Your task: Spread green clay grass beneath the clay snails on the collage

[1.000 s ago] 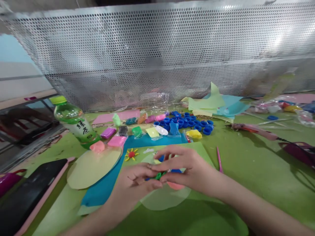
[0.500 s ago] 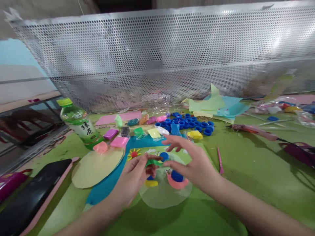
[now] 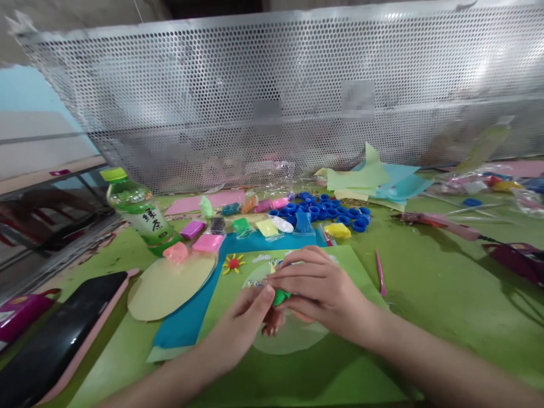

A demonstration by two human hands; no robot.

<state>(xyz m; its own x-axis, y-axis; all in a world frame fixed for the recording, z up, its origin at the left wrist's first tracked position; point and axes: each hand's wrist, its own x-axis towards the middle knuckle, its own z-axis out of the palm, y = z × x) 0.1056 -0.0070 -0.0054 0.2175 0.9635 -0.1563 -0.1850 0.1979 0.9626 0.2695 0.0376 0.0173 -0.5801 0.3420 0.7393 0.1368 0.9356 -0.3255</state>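
Note:
A small lump of green modelling clay (image 3: 280, 297) is pinched between my two hands over the picture. My left hand (image 3: 249, 311) grips it with thumb and fingers from the left. From the right, the closed fingers of my right hand (image 3: 323, 283) press on it. Below lies a green sheet (image 3: 221, 294) with a pale round piece of paper (image 3: 293, 343) on it. A yellow sun with a red centre (image 3: 233, 263) sits at the sheet's upper left. Small clay figures with googly eyes (image 3: 272, 264) show behind my fingers; my hands hide most of them.
Several clay packets (image 3: 241, 227) and a heap of blue bottle caps (image 3: 327, 209) lie behind the sheet. At left are a green tea bottle (image 3: 147, 218), a phone (image 3: 68, 334) and a cream paper disc (image 3: 170, 289). A pink tool (image 3: 379, 273) and a glue gun (image 3: 442, 224) lie right.
My right hand, open with fingers spread before, has moved in and closed on the green clay beside my left hand. The clay, stretched out earlier, now shows as a compact lump.

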